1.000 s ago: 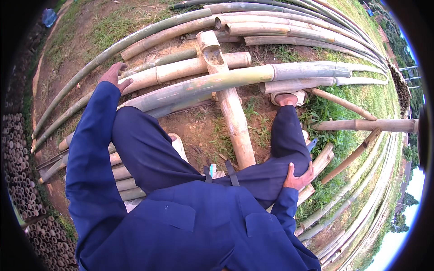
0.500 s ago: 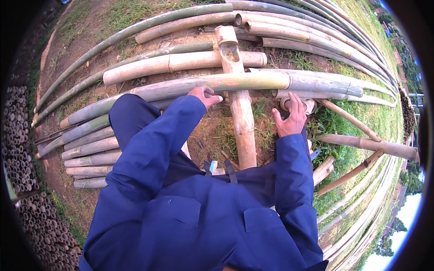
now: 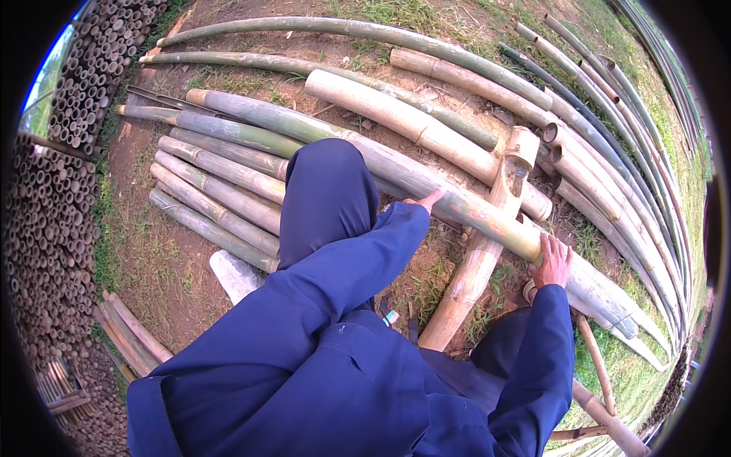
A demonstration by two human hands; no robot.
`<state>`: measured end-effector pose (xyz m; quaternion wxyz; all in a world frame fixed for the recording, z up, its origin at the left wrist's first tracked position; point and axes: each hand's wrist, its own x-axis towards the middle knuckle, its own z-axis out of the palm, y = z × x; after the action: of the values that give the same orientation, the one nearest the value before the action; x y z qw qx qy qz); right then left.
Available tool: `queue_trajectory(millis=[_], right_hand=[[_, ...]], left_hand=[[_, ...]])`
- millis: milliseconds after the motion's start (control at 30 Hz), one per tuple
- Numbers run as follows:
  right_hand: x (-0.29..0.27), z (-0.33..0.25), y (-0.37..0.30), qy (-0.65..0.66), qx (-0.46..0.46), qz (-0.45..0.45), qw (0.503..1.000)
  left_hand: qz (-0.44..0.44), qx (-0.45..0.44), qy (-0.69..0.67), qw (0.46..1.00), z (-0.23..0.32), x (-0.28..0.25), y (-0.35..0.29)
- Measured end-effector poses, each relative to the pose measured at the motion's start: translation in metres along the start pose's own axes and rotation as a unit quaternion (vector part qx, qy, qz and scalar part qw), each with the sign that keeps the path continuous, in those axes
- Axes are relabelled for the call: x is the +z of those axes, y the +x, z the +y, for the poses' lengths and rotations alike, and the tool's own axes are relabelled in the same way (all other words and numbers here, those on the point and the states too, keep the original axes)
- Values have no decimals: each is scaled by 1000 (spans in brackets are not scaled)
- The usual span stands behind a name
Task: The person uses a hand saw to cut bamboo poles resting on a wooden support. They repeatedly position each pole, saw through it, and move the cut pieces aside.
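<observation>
A long green-grey bamboo pole [image 3: 487, 217] lies slantwise before me, from the upper left down to the right. It rests across a pale bamboo post [image 3: 462, 293] that has a scooped notch near its far end. My left hand [image 3: 428, 200] holds the near side of the pole; one digit lies along the top, and the other fingers are partly hidden. Farther right, my right hand [image 3: 553, 263] is closed over the same pole, its fingers curled across the top. A shorter pale bamboo piece [image 3: 411, 126] lies just beyond, passing by the notched post.
Several cut bamboo lengths [image 3: 221, 194] lie side by side at left, near my raised knee [image 3: 327, 190]. More long poles [image 3: 609, 183] fan out at right. Stacked bamboo ends [image 3: 53, 206] fill the far left. A pole frame [image 3: 598, 358] stands at lower right.
My view has turned left, so the poles now slant. Both hands, apart from the pole or just near it before, have come down and taken hold of it.
</observation>
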<state>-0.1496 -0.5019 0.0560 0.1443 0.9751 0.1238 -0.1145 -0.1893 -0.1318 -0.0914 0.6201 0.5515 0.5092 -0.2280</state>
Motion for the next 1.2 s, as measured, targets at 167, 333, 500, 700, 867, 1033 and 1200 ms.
queue_trajectory(millis=[167,333,500,700,867,1033,1200], right_hand=[[5,1,11,57,-56,46,996],[-4,0,20,59,-111,46,991],[-26,-49,38,87,-193,39,977],[-65,-157,100,119,-248,39,961],[-100,-247,154,172,-203,106,958],[-115,-258,131,285,-224,226,904],[-54,-238,84,272,-166,135,938]], left_hand=[[-12,-34,22,999,11,8,-38],[-62,-38,55,996,25,5,-71],[-100,105,159,976,5,-4,-75],[-161,389,237,876,1,-8,-129],[-133,540,114,823,71,-108,-208],[98,605,71,787,126,-232,-180],[113,498,365,779,116,-274,-6]])
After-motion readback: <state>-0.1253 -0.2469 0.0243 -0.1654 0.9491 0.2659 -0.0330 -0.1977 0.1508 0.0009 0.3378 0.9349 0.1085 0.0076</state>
